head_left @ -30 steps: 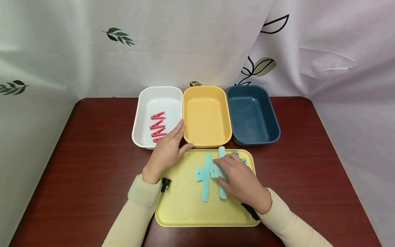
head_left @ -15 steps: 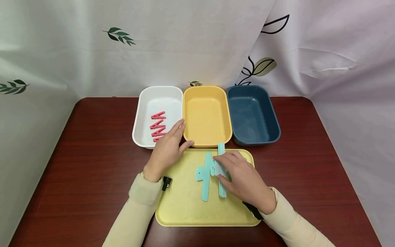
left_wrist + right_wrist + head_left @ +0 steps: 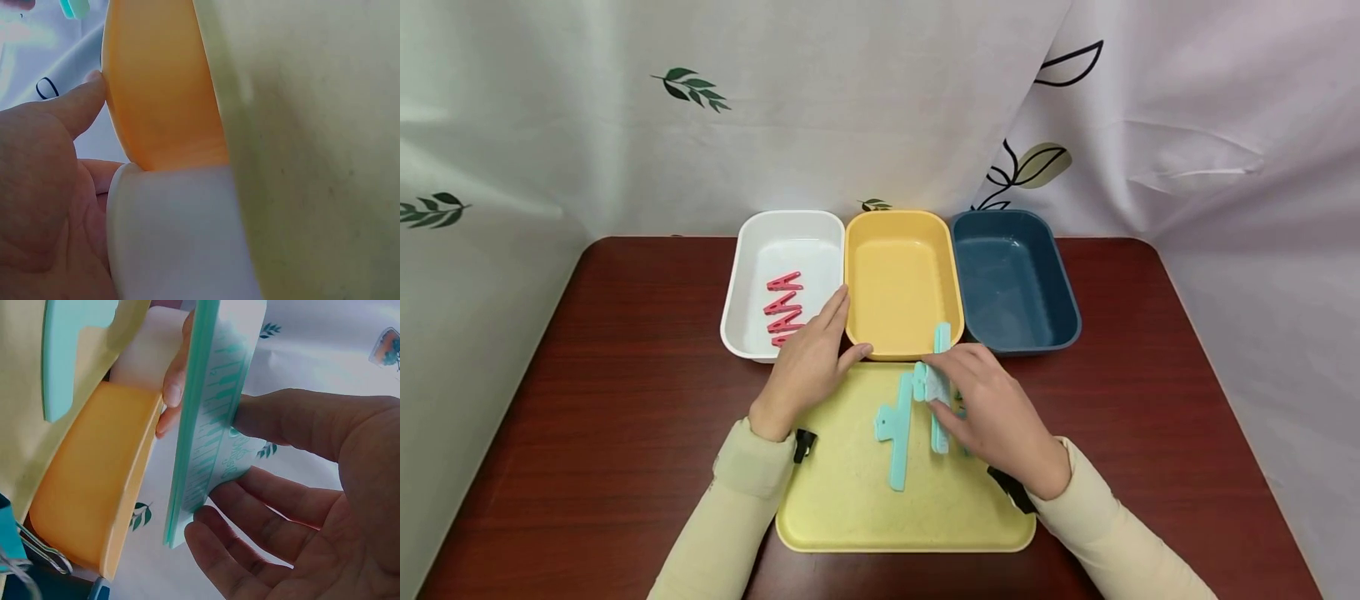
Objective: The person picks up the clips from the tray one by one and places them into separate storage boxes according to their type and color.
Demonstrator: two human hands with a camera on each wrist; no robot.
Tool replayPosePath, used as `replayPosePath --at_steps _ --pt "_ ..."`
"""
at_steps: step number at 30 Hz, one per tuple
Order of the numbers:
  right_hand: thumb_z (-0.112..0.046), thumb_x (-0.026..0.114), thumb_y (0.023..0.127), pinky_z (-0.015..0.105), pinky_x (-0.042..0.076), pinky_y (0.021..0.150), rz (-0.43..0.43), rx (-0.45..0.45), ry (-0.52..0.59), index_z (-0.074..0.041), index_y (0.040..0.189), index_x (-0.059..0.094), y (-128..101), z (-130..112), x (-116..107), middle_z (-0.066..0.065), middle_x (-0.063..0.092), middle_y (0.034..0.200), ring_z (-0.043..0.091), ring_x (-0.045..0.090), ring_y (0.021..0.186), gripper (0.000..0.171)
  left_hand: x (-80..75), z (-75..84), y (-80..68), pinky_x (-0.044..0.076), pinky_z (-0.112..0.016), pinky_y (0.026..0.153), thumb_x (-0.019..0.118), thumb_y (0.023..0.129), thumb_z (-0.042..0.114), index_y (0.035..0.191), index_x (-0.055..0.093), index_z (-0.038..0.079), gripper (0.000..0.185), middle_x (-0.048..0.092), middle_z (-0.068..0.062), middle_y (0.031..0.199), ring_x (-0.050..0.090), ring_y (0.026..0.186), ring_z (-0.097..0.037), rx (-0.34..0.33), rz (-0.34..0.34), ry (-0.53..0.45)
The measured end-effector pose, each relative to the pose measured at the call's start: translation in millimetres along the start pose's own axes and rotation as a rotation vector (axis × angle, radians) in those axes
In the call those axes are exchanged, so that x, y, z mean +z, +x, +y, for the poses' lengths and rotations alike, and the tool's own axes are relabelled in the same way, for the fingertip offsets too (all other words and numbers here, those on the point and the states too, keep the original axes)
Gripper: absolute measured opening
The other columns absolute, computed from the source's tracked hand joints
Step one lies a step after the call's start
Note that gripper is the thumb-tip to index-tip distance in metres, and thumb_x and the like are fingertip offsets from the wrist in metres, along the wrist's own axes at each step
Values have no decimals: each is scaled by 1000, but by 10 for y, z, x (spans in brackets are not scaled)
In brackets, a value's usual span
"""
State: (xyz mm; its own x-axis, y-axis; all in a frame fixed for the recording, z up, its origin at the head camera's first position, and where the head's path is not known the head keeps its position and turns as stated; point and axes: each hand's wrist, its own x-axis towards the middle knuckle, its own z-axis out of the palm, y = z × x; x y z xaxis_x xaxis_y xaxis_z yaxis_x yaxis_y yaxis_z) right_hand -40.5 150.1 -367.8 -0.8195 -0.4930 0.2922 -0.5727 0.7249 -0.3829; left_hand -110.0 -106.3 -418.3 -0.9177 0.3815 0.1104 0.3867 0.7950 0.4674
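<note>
A dark red-brown wooden table [image 3: 625,400] is carrying four things. Along its far edge, three bins are sitting side by side and touching: a white bin [image 3: 760,250], a yellow bin [image 3: 901,225] and a dark blue bin [image 3: 1060,292]. A pale yellow tray [image 3: 842,500] is lying toward the near edge, just beside them.

Pink clothespins [image 3: 783,308] in white bin [image 3: 752,275], blue bin [image 3: 1060,292], dark red table [image 3: 625,400], leaf-print curtain [image 3: 850,100]

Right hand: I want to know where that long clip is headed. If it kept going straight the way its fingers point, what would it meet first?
Probably the yellow bin. The right hand pinches the long teal clip, whose tip already overlaps the bin's near rim; height is unclear.
</note>
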Motion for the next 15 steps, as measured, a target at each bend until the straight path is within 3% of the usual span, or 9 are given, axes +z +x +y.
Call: replayPosePath --at_steps 15 --pt "-12 83 83 44 49 96 24 26 2 0 129 64 275 110 -50 13 69 117 31 54 115 51 -3 -11 -7 38 -47 111 61 99 46 158 26 0 82 20 -6 167 41 142 -31 3 0 -3"
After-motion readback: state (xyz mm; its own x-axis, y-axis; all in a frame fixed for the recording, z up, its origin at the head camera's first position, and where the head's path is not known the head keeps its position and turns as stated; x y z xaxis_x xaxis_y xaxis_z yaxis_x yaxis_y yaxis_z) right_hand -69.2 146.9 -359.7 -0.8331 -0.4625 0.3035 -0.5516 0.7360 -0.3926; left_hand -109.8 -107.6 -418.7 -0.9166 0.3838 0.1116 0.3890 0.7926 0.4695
